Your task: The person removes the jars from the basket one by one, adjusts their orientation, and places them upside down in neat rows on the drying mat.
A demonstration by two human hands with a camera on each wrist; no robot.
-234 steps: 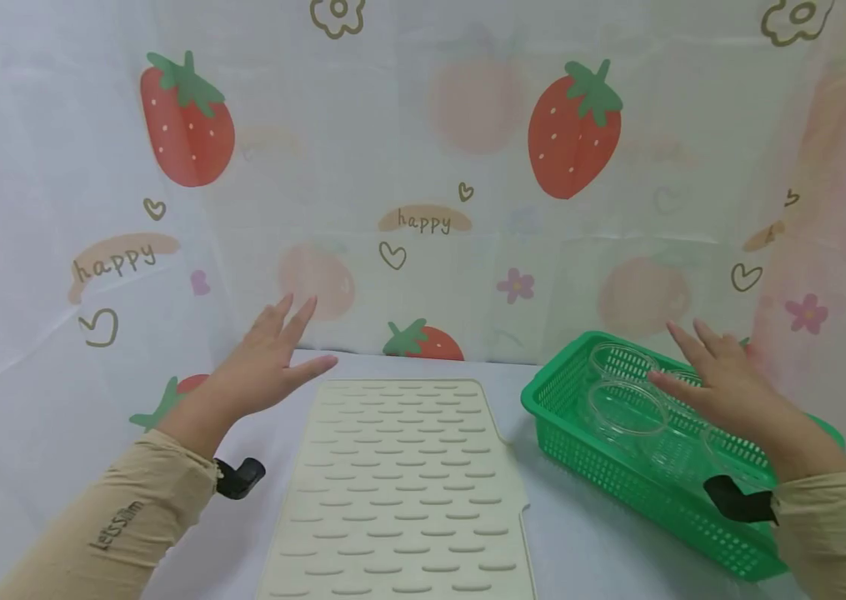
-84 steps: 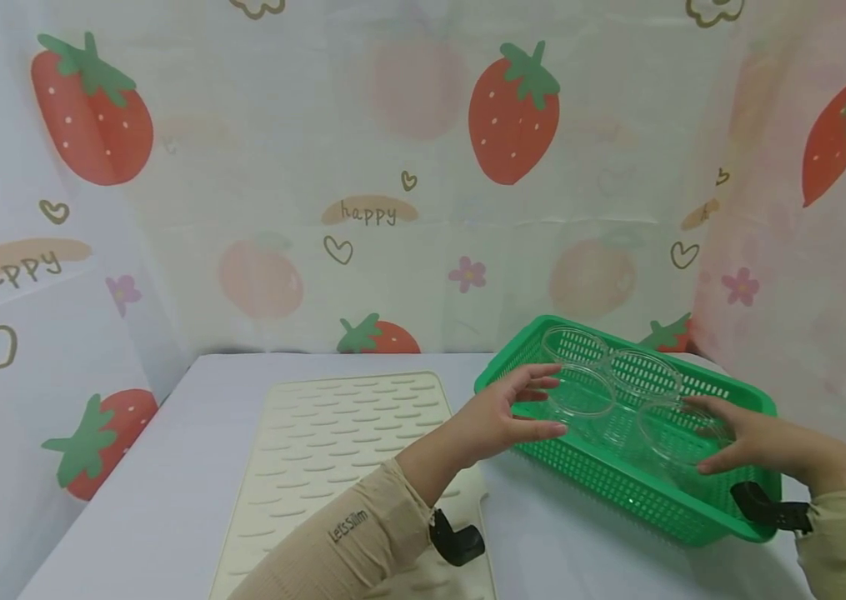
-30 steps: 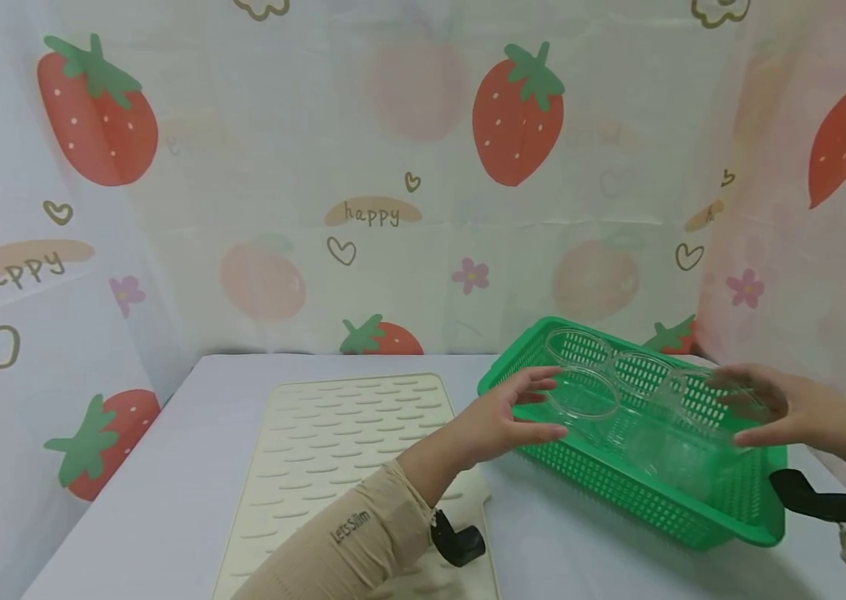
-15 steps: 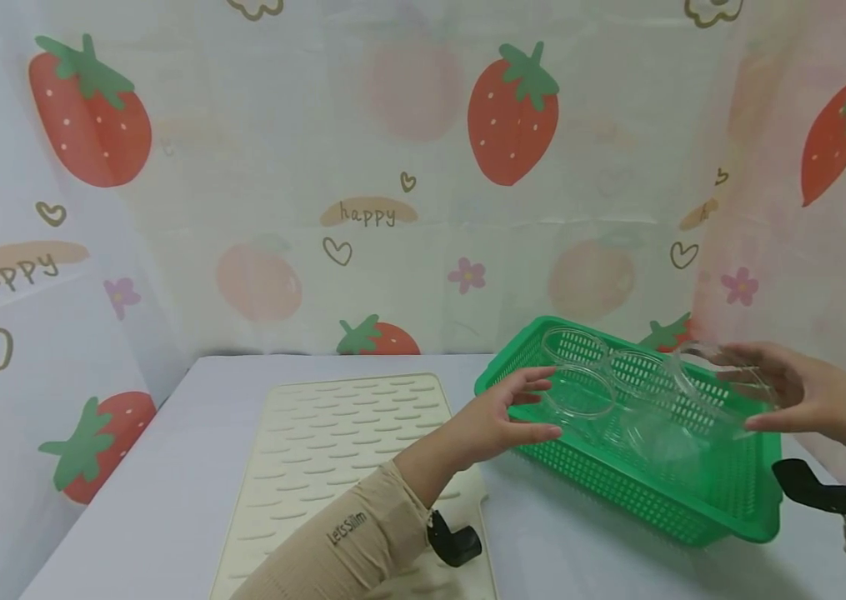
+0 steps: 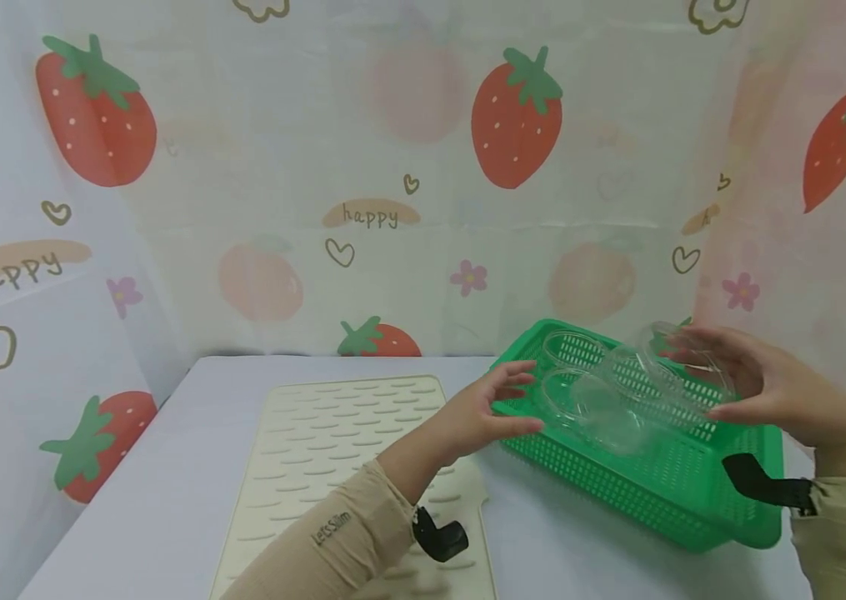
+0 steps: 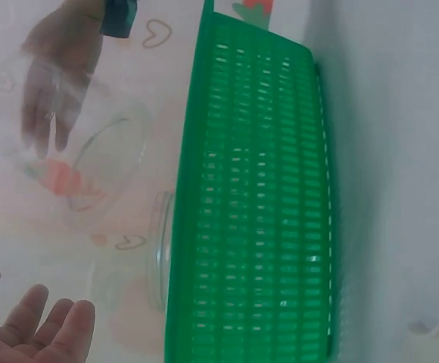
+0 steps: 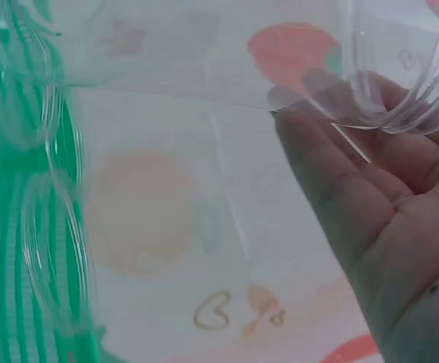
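Note:
My right hand (image 5: 760, 375) grips a clear, see-through plastic jar (image 5: 651, 354) near its open rim. The jar is tilted above the green basket (image 5: 618, 492), its base towards the lower left. In the right wrist view the fingers (image 7: 318, 151) lie along the jar's wall near the ringed rim. My left hand (image 5: 478, 417) is at the basket's left rim, fingers loosely spread, holding nothing. In the left wrist view it shows at the lower left, beside the green basket wall (image 6: 257, 189). More clear jars (image 5: 573, 348) stand in the basket, partly overlapped by the held one.
A cream drying mat (image 5: 347, 442) with raised ridges lies on the white table (image 5: 152, 492), left of the basket. My left forearm crosses over it. A printed curtain (image 5: 280, 125) with strawberries stands behind and at both sides.
From over the mat, my hands came to the basket. My right hand took hold of a jar, lifted and tilted it, and now carries it leftward. My left hand stays open near the rim.

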